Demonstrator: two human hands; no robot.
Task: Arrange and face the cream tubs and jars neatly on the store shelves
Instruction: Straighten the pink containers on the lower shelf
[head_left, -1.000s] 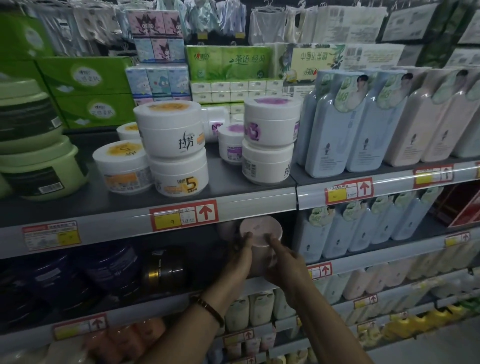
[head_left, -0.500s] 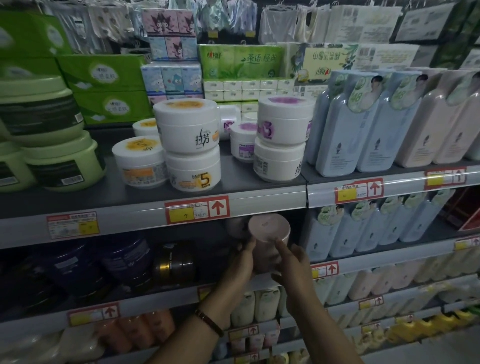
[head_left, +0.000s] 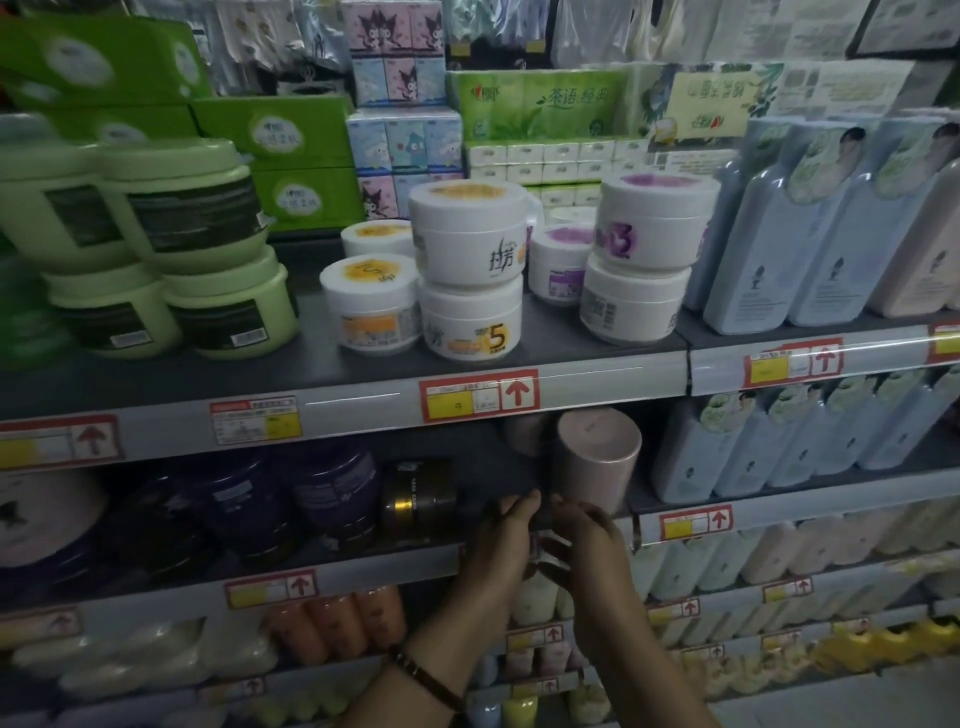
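Head view. Top shelf (head_left: 208, 374): green tubs (head_left: 176, 208), stacked two high at the left; white tubs (head_left: 470, 280) with orange lids in the middle, one stack of two with a "5" on the lower one and a single just to its left; purple-lid tubs (head_left: 647, 260), also stacked two high, to the right of them; blue bottles (head_left: 769, 234) upright at the far right. Tissue packs (head_left: 270, 135) stand behind, green and patterned. Second shelf (head_left: 363, 564): pink jar (head_left: 597, 457), upright at the front edge beneath the red price tag (head_left: 478, 397), a second pink one half hidden behind it to the left; gold-banded jar (head_left: 418, 499) well to its left; dark jars (head_left: 332, 493) further left, blurred. Left hand (head_left: 501, 540): fingers fairly straight and together, tips at the pink jar's lower left; contact cannot be told. Beaded bracelet (head_left: 426, 680) on that wrist. Right hand (head_left: 587, 540): just below the pink jar, fingers bent, close to the left hand; whether they clamp anything cannot be told. Lower shelves: pale and orange bottles, blurred.
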